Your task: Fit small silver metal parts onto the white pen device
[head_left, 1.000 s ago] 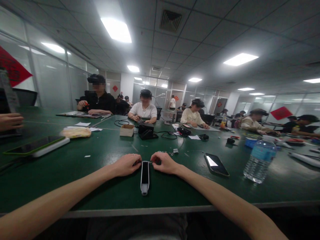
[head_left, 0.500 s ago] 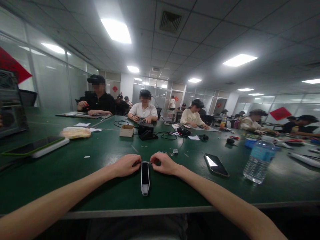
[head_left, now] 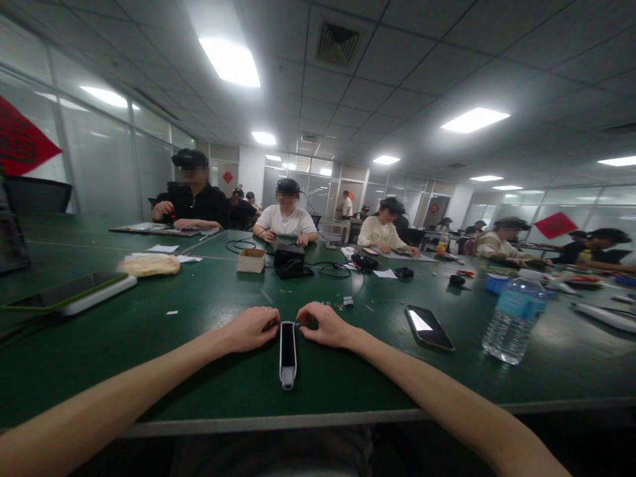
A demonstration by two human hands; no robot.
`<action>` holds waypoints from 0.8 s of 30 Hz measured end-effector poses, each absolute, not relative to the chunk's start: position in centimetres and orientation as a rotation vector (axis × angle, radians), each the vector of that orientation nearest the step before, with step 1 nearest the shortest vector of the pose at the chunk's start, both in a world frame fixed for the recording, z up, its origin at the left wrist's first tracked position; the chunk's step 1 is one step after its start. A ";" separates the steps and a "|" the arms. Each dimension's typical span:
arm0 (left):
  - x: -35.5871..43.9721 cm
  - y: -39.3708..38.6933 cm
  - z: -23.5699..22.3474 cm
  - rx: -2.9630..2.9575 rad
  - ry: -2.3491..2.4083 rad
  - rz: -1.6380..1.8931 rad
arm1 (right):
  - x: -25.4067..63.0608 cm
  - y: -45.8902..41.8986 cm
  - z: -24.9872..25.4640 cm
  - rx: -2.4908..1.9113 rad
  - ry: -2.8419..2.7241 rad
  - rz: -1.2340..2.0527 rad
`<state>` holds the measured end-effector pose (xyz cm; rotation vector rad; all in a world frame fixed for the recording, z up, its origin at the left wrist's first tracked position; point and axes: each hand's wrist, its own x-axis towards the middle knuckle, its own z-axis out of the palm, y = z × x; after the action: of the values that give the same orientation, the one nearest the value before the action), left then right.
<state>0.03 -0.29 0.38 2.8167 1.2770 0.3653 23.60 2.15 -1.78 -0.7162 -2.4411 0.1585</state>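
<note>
At the green workbench [head_left: 248, 424] edge, left hand [head_left: 248, 329] and right hand [head_left: 325, 326] curl inward, fingers meeting the top of a slim black-and-white device [head_left: 288, 354]; grip hidden, cannot tell.

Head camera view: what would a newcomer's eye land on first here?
Two bare arms reach in from the bottom, the left hand and right hand meeting at the top end of a slim black-and-white device on a green workbench. Farther along the bench sit people in head-mounted cameras, one in a white shirt straight ahead. A plastic water bottle stands at right.
</note>
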 end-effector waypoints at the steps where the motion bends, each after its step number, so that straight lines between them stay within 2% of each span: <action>1: 0.0 -0.3 0.3 2.819 1.276 0.365 | 23.6 2.1 -1.8 -0.716 -2.440 0.154; 24: -0.1 -0.1 0.1 2.794 1.304 0.383 | 23.3 2.0 -1.7 -0.735 -2.524 0.038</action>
<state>-0.14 -0.05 0.06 2.7940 1.3043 0.3832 23.30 2.04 -1.65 -0.7345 -2.5240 0.0384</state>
